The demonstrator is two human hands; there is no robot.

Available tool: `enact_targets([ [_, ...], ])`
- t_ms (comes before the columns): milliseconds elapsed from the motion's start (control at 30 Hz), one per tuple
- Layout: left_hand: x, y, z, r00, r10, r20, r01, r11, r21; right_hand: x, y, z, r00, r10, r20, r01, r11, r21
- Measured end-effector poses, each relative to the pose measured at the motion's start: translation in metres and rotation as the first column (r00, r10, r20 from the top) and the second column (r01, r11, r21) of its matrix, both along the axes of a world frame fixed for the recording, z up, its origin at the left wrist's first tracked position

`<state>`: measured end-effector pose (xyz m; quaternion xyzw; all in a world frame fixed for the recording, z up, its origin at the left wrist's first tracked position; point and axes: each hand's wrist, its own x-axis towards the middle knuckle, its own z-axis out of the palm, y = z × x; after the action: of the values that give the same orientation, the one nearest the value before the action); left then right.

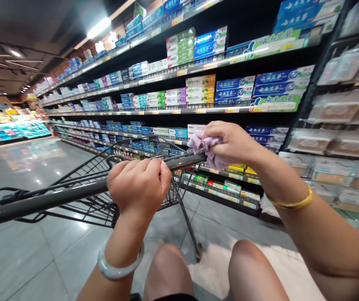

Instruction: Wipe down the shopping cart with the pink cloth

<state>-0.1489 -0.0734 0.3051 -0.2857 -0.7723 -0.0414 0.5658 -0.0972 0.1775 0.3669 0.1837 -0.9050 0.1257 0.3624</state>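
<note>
A dark shopping cart (82, 205) stands before me, its grey push handle (57, 193) running across from the left. My left hand (138, 179) is closed around the handle near its middle. Farther right, my right hand (226, 142) grips a crumpled light purple cloth (215, 156) against the right end of the handle. Part of the cloth is hidden under the fingers. A pale bangle circles my left wrist and a gold-coloured one my right.
Long shelves (163, 112) of boxed goods, seemingly toothpaste, line the far side and recede leftward. Hanging packs (336, 106) fill a rack at the right. Grey floor tiles (25, 246) stretch left toward a lit display (19, 130). My knees (170, 267) show below the handle.
</note>
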Motion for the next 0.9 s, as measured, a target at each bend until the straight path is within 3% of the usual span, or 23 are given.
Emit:
enact_targets([
  [100,0.003,-0.005,0.001,1.000,-0.024,-0.015,0.024,1.000,-0.015,-0.009,-0.001,0.013,0.996,-0.034,0.077,0.027,0.995,0.093],
  [267,0.005,-0.016,0.002,0.996,-0.054,-0.070,0.052,0.998,-0.029,-0.008,-0.016,0.012,0.990,-0.139,-0.009,0.138,0.971,0.197],
  [367,0.009,-0.025,0.001,0.995,-0.063,-0.081,0.061,0.998,-0.030,-0.002,-0.025,0.018,0.986,0.045,0.163,-0.073,0.983,0.169],
  [467,0.015,-0.035,0.000,0.993,-0.082,-0.085,0.080,0.997,-0.016,-0.001,-0.028,0.027,0.912,0.212,0.351,-0.265,0.958,0.112],
  [700,0.024,-0.047,0.001,0.984,-0.137,-0.109,0.140,0.990,0.017,-0.027,-0.041,0.034,0.877,0.044,0.478,-0.162,0.965,0.207],
  [767,0.025,-0.047,0.000,0.983,-0.152,-0.100,0.154,0.988,0.014,-0.029,-0.052,0.034,0.863,0.083,0.499,-0.204,0.960,0.194],
  [900,0.028,-0.049,0.001,0.981,-0.173,-0.083,0.175,0.984,0.014,-0.028,-0.067,0.033,0.750,0.290,0.594,-0.420,0.903,0.090],
])
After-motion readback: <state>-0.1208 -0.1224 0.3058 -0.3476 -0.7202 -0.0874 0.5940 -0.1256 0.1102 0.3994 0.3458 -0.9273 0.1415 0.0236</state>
